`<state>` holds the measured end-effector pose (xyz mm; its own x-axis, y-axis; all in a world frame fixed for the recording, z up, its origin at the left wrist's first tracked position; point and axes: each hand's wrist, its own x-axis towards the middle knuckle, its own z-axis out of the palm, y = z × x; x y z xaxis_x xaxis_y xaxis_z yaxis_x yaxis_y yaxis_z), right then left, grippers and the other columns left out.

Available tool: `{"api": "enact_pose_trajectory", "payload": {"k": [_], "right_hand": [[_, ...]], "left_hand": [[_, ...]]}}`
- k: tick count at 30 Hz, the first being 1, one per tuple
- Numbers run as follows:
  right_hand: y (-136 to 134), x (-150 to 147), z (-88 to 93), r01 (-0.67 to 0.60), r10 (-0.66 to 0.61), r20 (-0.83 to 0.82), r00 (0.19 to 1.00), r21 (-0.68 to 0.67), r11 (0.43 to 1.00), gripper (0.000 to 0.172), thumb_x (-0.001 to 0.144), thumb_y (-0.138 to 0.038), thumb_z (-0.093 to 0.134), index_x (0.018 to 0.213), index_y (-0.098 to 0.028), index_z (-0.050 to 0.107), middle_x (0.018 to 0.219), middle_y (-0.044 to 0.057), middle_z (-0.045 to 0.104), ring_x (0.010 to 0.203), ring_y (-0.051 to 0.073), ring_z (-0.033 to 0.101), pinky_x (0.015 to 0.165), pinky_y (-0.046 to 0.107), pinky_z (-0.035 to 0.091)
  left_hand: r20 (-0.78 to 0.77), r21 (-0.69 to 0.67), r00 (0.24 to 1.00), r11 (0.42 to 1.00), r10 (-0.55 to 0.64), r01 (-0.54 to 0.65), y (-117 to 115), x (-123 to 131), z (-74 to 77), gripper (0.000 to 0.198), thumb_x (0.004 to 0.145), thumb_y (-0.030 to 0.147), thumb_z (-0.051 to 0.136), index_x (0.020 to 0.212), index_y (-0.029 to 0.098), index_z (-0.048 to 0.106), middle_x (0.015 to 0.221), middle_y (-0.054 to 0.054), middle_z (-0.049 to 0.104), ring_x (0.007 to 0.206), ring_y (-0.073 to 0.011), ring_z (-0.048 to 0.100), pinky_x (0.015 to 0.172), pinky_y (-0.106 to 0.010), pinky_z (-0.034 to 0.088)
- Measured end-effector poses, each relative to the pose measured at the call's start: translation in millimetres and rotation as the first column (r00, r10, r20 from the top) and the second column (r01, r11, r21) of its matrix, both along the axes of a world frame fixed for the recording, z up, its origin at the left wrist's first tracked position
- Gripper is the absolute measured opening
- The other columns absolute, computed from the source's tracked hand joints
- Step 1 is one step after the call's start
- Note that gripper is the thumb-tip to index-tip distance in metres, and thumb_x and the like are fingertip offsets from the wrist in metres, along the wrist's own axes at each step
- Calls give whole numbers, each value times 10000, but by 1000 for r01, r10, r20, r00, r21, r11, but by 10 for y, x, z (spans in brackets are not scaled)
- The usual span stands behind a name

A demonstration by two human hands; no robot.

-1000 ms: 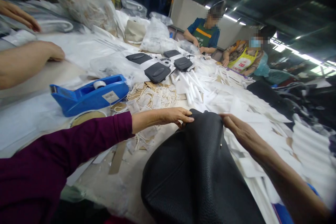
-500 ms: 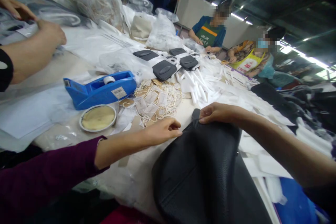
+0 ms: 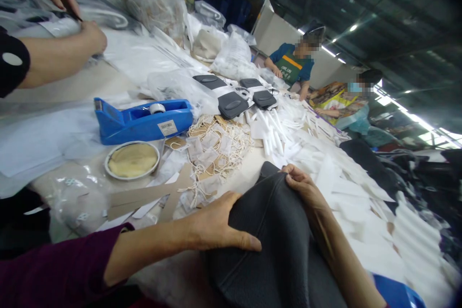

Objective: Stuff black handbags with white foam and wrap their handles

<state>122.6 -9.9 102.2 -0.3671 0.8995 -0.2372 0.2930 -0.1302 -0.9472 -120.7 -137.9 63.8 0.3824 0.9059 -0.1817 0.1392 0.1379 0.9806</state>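
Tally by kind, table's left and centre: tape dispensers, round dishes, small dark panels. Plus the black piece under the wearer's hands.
Blue tape dispenser: 1
Round dish: 1
Small dark panels: 4 showing
Black piece, touched by left hand and right hand: 1
Total: 7

Material (image 3: pixel 281 245), black; sleeve (image 3: pixel 65 267), purple; tape dispenser (image 3: pixel 144 125), blue with a white label (image 3: pixel 168 128); strings (image 3: pixel 241 143), cream; apron (image 3: pixel 288 71), green with an orange band (image 3: pixel 292 62).

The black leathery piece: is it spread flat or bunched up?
Not flat: the black leathery piece hangs in a loose fold below the right hand, which pinches its upper edge.
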Motion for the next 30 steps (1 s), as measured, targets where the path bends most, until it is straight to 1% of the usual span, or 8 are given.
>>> {"api": "enact_pose_trajectory", "payload": {"k": [2, 6, 10, 13, 19, 23, 27, 30], "right_hand": [[1, 18, -87, 16, -16, -11, 1000, 40, 999, 365, 679, -511, 715, 819, -243, 510, 874, 37, 649, 728, 207, 606, 660, 330, 469], [17, 17, -190, 31, -33, 17, 999, 90, 995, 415, 684, -588, 677, 861, -250, 514, 922, 56, 659, 816, 241, 622, 699, 364, 487], [74, -47, -265, 1, -1, -12, 1000, 48, 999, 427, 665, -580, 700, 834, -243, 499, 918, 55, 668, 821, 245, 626, 730, 379, 487], [145, -111, -294, -54, 54, -57, 997, 12, 998, 405, 661, -526, 729, 800, -239, 480, 911, 44, 669, 823, 232, 623, 744, 364, 479], [287, -198, -293, -176, 176, -67, 982, 9, 984, 375, 682, -503, 723, 774, -232, 481, 775, 9, 633, 711, 187, 579, 728, 336, 449], [347, -173, -343, -205, 211, -80, 974, 72, 976, 389, 666, -519, 719, 738, -216, 487, 733, -6, 591, 672, 157, 530, 694, 301, 426], [446, -121, -399, -257, 249, 65, 966, 195, 946, 297, 698, -452, 681, 719, -195, 534, 665, -27, 550, 624, 132, 486, 646, 271, 394], [524, -117, -303, -309, 216, 273, 937, 368, 877, 135, 711, -310, 660, 724, -186, 608, 658, -25, 569, 646, 135, 507, 657, 268, 389]], "left_hand": [[-34, 17, 999, 1000, -12, 13, -12, 2, 4, 773, 564, 629, 748, 1190, 216, 561, 1130, -87, 581, 1056, -291, 542, 926, -399, 438], [-35, 7, 999, 1000, 13, -12, -8, 42, 8, 605, 628, 642, 686, 1024, 186, 646, 1125, -91, 557, 1035, -279, 545, 887, -366, 444], [41, -157, 994, 983, 106, -99, 94, 97, -34, 651, 646, 672, 653, 1075, 183, 614, 1055, -77, 647, 1003, -278, 591, 844, -353, 454], [5, -200, 992, 972, 129, -126, 276, 138, -22, 704, 645, 724, 614, 1080, 171, 581, 1032, -82, 670, 957, -273, 618, 780, -334, 464], [-125, -133, 982, 978, 143, -159, 718, 317, 50, 719, 636, 756, 577, 1001, 136, 582, 974, -111, 671, 863, -278, 625, 648, -304, 442], [-146, 24, 963, 974, 226, -224, 844, 489, -90, 645, 648, 702, 614, 968, 142, 589, 977, -100, 663, 922, -283, 604, 724, -312, 435], [-157, 68, 954, 966, 256, -248, 875, 573, -250, 530, 690, 645, 613, 861, 144, 584, 831, -64, 653, 802, -246, 601, 654, -295, 419], [-148, 83, 946, 957, 287, -277, 880, 579, -270, 450, 738, 579, 595, 836, 141, 579, 800, -48, 640, 766, -225, 594, 637, -287, 415]]}}
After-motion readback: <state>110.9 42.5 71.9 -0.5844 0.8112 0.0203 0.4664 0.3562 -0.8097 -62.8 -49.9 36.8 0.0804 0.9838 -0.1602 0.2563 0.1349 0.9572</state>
